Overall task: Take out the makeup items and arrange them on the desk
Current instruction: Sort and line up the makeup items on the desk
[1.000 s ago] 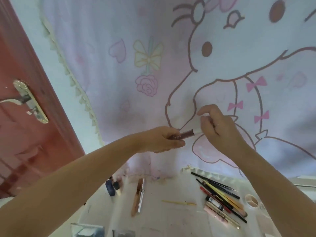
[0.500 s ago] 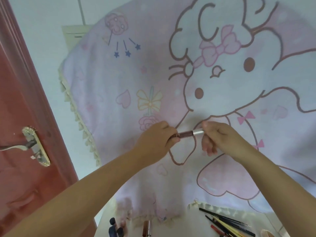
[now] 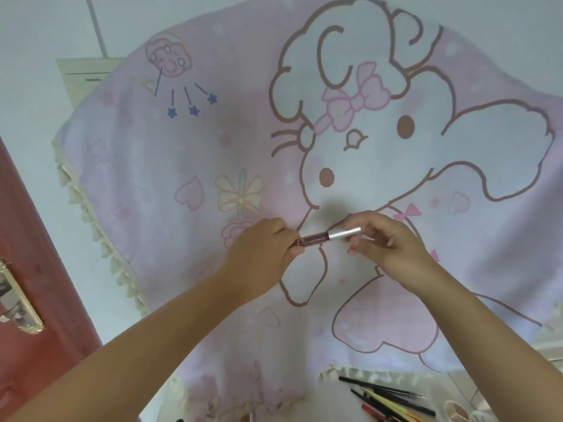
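While the head view tilts up from the tabletop [image 3: 307, 412], I see mostly room — a pale wall, a red door [image 3: 33, 269] with a brass handle plate [image 3: 18, 303] at the left, and a pink cartoon-print cloth [image 3: 189, 226] with a cream fringe hanging behind the hands. One lip gloss tube [image 3: 327, 236], rosy body and silver cap, is held level in the air in front of that cloth, well above the tabletop. My left hand [image 3: 262, 254] has its grip pinched round the rosy end; my right hand [image 3: 387, 239] pinches the silver cap, the other fingers loosely spread. At the bottom right a bundle of pencils and brushes [image 3: 387, 397] lies on the tabletop — I count at least five — beside one round pink compact [image 3: 454, 412], cut off by the edge.
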The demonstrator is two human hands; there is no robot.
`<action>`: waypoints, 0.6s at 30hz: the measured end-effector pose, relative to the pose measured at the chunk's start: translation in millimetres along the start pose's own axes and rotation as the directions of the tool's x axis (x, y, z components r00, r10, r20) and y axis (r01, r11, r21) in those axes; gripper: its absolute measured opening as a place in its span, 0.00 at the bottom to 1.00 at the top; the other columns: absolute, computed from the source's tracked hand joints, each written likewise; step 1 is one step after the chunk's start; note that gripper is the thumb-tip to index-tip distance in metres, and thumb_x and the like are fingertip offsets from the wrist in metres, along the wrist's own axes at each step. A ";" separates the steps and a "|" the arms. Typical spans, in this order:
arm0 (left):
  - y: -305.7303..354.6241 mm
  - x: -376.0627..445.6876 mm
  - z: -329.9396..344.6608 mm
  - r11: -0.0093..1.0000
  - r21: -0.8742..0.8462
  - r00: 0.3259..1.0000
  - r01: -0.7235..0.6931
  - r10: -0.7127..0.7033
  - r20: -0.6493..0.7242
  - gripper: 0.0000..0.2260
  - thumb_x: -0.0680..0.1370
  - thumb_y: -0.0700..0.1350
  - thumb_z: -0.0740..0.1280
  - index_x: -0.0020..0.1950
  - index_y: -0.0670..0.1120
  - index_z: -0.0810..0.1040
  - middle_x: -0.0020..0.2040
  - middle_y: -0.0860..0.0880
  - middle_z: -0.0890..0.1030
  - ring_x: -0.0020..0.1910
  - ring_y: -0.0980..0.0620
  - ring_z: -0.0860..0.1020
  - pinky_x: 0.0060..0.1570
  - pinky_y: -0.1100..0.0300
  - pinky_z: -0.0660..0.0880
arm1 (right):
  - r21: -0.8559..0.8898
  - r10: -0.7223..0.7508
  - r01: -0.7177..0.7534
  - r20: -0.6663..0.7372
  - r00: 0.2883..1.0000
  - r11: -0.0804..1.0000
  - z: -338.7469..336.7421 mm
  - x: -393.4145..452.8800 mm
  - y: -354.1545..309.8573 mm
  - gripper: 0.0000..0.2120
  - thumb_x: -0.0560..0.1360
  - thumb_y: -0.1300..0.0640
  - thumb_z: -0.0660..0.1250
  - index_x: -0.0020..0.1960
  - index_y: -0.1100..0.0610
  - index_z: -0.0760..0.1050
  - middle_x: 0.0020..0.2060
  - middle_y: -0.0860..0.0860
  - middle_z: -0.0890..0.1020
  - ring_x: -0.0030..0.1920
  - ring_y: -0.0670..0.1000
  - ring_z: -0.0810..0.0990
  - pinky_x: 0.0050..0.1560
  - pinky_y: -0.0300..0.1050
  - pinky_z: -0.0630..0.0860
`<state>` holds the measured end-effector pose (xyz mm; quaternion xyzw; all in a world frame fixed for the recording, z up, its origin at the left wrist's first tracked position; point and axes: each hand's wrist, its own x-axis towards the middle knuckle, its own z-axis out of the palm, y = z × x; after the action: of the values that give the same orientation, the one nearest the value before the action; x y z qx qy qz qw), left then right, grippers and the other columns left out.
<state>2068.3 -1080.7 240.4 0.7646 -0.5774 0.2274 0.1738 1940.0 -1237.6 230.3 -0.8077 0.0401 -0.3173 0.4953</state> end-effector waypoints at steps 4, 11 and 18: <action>-0.3 -4.1 5.6 0.999 0.011 0.999 -0.046 0.045 0.024 0.15 0.74 0.49 0.58 0.38 0.42 0.80 0.32 0.47 0.76 0.29 0.49 0.76 0.28 0.56 0.73 | 0.074 0.094 -0.099 0.074 0.993 0.992 3.5 -4.2 -0.3 0.04 0.76 0.54 0.62 0.47 0.47 0.74 0.35 0.44 0.80 0.30 0.41 0.79 0.35 0.34 0.77; -1.2 -19.9 16.1 1.000 -0.023 0.994 -0.011 0.014 0.104 0.16 0.75 0.47 0.58 0.40 0.39 0.81 0.33 0.45 0.77 0.29 0.47 0.75 0.28 0.62 0.66 | 0.166 0.093 -0.113 0.121 0.988 0.980 10.0 -14.8 16.2 0.15 0.73 0.68 0.65 0.49 0.49 0.74 0.44 0.48 0.79 0.41 0.46 0.80 0.44 0.39 0.80; -0.2 -30.5 25.1 1.000 -0.017 0.991 -0.002 0.005 0.132 0.17 0.75 0.49 0.56 0.42 0.40 0.81 0.35 0.45 0.77 0.31 0.46 0.76 0.29 0.56 0.72 | 0.075 0.191 -0.197 0.081 0.978 0.978 21.6 -21.8 23.7 0.11 0.76 0.66 0.61 0.40 0.54 0.74 0.29 0.47 0.79 0.28 0.42 0.77 0.30 0.38 0.74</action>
<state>2065.3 -1069.4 202.7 0.7754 -0.5909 0.1718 0.1415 1940.6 -1224.6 193.8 -0.7898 0.0874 -0.2392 0.5580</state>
